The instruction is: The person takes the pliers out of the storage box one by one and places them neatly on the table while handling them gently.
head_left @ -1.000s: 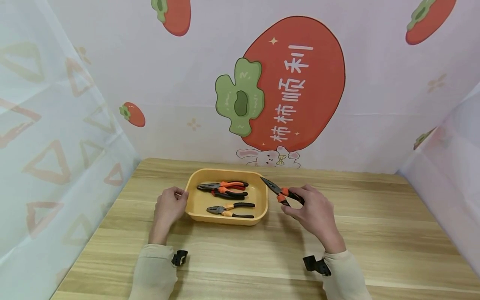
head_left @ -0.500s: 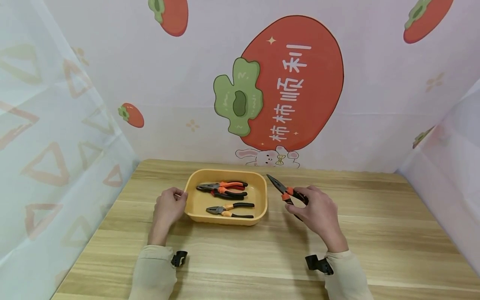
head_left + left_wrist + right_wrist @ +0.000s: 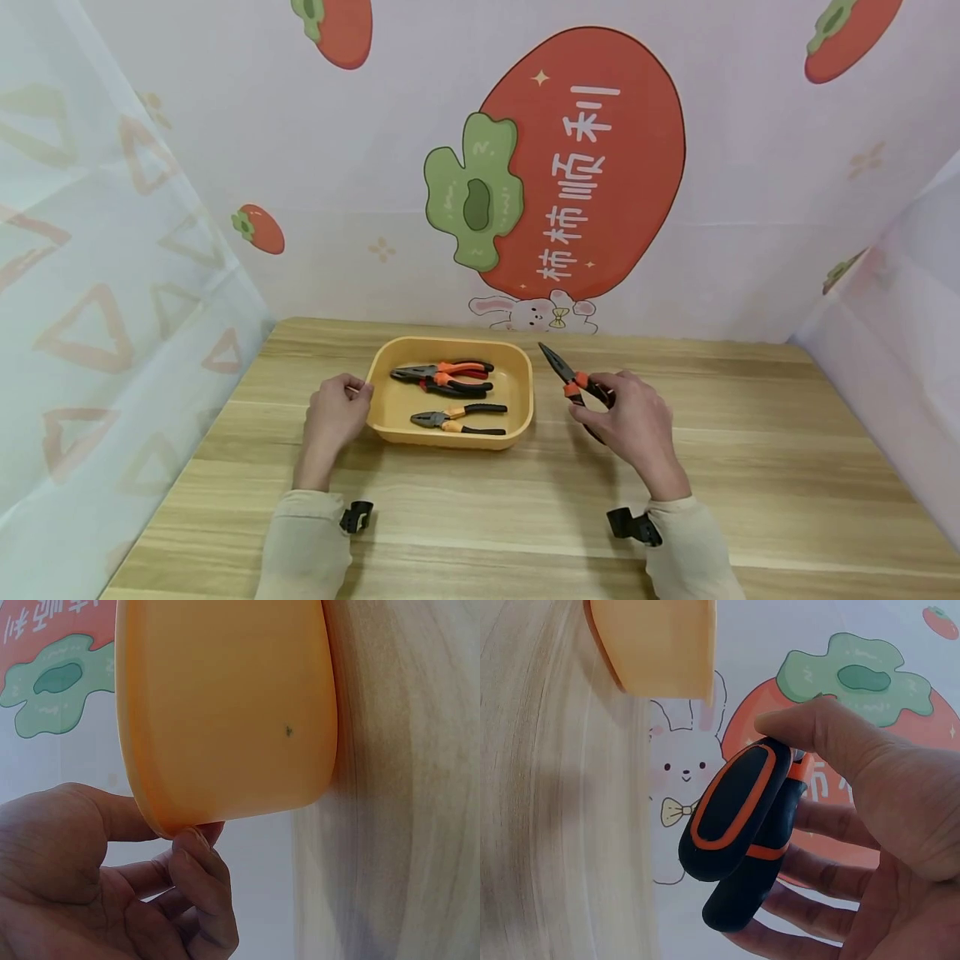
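My left hand (image 3: pixel 336 417) pinches the left rim of a yellow plastic tray (image 3: pixel 450 442); the left wrist view has the thumb and fingers at the tray's edge (image 3: pixel 225 735). Two orange-and-black pliers (image 3: pixel 450 375) lie overlapped in the tray's back half. Smaller yellow-and-black combination pliers (image 3: pixel 450 418) lie in front of them. To the right of the tray, my right hand (image 3: pixel 637 421) holds long-nose pliers (image 3: pixel 558 367) by their black-and-orange handles (image 3: pixel 742 802). Their pointed nose aims up and left, above the table, with the handles slightly spread.
The wood-grain table (image 3: pixel 480 517) runs back to a white cloth backdrop (image 3: pixel 360 167) printed with persimmons and a rabbit. White cloth walls (image 3: pixel 97 275) flank both sides. A black camera mount (image 3: pixel 633 527) sits at my right wrist, another (image 3: pixel 356 517) at the left.
My right hand has carried the long-nose pliers a little to the right, away from the tray's right rim. The left hand stays on the tray, whose contents look the same.
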`<act>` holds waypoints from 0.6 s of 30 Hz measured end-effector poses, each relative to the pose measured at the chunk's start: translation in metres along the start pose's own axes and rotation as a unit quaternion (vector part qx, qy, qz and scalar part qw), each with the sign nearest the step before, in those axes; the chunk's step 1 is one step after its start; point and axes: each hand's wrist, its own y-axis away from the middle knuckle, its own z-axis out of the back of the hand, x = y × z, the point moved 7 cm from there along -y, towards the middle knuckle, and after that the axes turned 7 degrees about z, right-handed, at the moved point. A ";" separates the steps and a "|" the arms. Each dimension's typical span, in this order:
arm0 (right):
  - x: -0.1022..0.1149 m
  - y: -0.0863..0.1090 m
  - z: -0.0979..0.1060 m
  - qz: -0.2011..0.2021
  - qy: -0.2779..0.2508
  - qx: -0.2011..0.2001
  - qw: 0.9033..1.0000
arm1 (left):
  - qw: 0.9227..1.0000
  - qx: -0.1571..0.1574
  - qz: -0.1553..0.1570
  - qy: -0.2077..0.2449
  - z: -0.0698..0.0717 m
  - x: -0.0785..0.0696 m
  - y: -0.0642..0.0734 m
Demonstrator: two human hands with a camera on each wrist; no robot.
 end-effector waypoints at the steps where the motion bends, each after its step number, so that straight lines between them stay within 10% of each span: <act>1: -0.001 0.000 0.000 -0.005 0.000 0.002 1.000 | 1.000 0.001 0.000 -0.001 0.000 0.000 0.000; 18: -0.017 -0.002 -0.005 -0.082 -0.025 0.000 0.996 | 1.000 0.014 0.005 0.000 0.000 0.000 0.002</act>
